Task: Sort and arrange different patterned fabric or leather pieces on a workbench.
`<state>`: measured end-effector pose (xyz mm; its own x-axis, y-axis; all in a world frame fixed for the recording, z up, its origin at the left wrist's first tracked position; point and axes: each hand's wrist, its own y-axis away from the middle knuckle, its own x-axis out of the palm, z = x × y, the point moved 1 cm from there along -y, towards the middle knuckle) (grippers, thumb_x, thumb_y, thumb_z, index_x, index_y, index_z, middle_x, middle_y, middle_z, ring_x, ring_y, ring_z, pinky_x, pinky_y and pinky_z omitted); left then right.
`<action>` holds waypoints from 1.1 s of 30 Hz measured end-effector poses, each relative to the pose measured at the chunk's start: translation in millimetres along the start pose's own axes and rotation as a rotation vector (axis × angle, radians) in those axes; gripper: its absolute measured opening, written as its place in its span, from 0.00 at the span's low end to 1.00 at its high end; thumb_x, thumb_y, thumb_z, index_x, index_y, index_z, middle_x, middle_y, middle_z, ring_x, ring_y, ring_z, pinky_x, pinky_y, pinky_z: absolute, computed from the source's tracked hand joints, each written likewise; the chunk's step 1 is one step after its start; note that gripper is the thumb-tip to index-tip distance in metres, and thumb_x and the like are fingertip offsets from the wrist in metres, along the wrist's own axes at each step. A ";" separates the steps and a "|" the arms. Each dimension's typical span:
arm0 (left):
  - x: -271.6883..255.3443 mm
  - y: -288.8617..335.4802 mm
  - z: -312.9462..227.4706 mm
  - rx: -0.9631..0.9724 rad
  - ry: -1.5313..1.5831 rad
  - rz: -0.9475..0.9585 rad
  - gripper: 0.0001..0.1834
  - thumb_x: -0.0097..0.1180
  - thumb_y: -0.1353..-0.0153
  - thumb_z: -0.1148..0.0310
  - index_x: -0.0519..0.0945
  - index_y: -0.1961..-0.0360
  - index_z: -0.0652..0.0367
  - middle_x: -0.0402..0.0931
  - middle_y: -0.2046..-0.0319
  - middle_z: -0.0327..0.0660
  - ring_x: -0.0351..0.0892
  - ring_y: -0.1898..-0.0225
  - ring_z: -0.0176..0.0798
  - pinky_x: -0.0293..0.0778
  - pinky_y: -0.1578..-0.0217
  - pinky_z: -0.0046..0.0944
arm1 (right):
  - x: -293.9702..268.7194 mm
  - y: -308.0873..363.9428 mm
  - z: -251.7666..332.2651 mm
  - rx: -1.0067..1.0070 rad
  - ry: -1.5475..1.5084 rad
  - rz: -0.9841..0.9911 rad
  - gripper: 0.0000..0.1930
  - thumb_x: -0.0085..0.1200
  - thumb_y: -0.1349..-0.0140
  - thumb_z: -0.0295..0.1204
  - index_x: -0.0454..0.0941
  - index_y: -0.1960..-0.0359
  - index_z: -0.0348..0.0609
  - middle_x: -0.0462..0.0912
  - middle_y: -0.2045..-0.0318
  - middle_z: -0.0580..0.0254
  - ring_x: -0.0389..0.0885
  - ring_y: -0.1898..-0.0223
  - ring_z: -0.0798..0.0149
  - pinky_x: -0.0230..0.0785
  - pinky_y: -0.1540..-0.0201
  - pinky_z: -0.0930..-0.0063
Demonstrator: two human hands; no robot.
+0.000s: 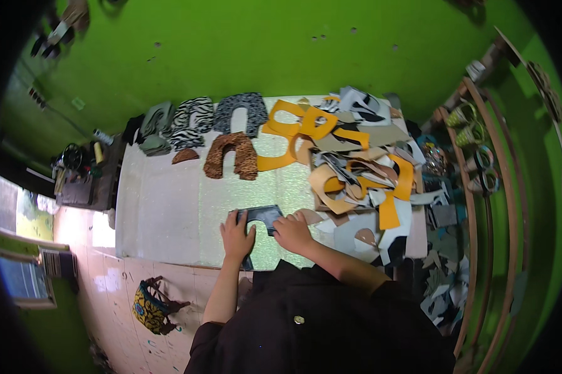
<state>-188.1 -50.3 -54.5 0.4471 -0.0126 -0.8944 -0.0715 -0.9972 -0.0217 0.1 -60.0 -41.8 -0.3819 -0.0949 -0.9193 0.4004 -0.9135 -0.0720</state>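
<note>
A dark blue-grey, U-shaped cut piece of material (263,214) lies on the near part of the white table, with its curved opening toward me. My left hand (236,240) grips its left side, fingers on the outer edge and thumb at the inner curve. At the piece's right end, my right hand (292,233) is closed on the edge, its fingertips partly hidden. Farther back sits a stack of brown tiger-patterned U-shaped pieces (212,159). Behind it stand a grey-black speckled stack (225,118) and a zebra-striped stack (184,116).
Grey-green folded pieces (156,119) lie at the back left. Yellow cut-outs (321,129) and mixed scraps (349,187) heap on the table's right side. A wooden rack (474,187) with shoes stands at the right. A patterned bag (149,308) is on the floor at left.
</note>
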 end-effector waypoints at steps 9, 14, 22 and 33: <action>-1.0 -11.0 -81.4 0.297 0.196 -0.214 0.20 0.57 0.53 0.66 0.77 0.54 0.52 0.65 0.47 0.48 0.57 0.39 0.56 0.43 0.40 0.65 | -134.0 69.9 4.7 -0.155 -0.314 -0.554 0.10 0.53 0.55 0.19 0.78 0.69 0.44 0.76 0.70 0.61 0.75 0.67 0.57 0.64 0.61 0.64; 1.9 -4.2 -147.4 0.548 0.310 -0.301 0.16 0.58 0.55 0.70 0.79 0.61 0.53 0.67 0.52 0.46 0.63 0.44 0.53 0.46 0.41 0.61 | -168.1 161.1 -62.6 0.377 0.062 -1.141 0.15 0.43 0.54 0.13 0.73 0.63 0.35 0.73 0.67 0.51 0.72 0.62 0.50 0.64 0.57 0.59; 30.8 10.0 -187.7 0.847 0.478 -0.078 0.13 0.59 0.55 0.71 0.78 0.64 0.55 0.74 0.67 0.43 0.71 0.62 0.46 0.65 0.62 0.43 | -120.4 261.4 -150.0 1.313 -0.211 -0.350 0.42 0.65 0.59 0.42 0.60 0.41 0.43 0.69 0.48 0.47 0.65 0.43 0.46 0.54 0.42 0.48; 93.0 21.6 -211.7 0.485 0.057 0.359 0.40 0.69 0.60 0.56 0.66 0.45 0.54 0.67 0.52 0.46 0.66 0.50 0.51 0.60 0.52 0.50 | -72.0 277.9 -179.7 1.350 -0.393 -0.543 0.19 0.65 0.56 0.29 0.69 0.64 0.43 0.78 0.68 0.60 0.78 0.62 0.59 0.61 0.51 0.57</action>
<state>40.6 -88.6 -43.5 0.3659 -0.3593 -0.8585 -0.6189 -0.7829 0.0639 288.5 -236.0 -65.2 -0.5077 0.4673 -0.7238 -0.8207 -0.5178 0.2414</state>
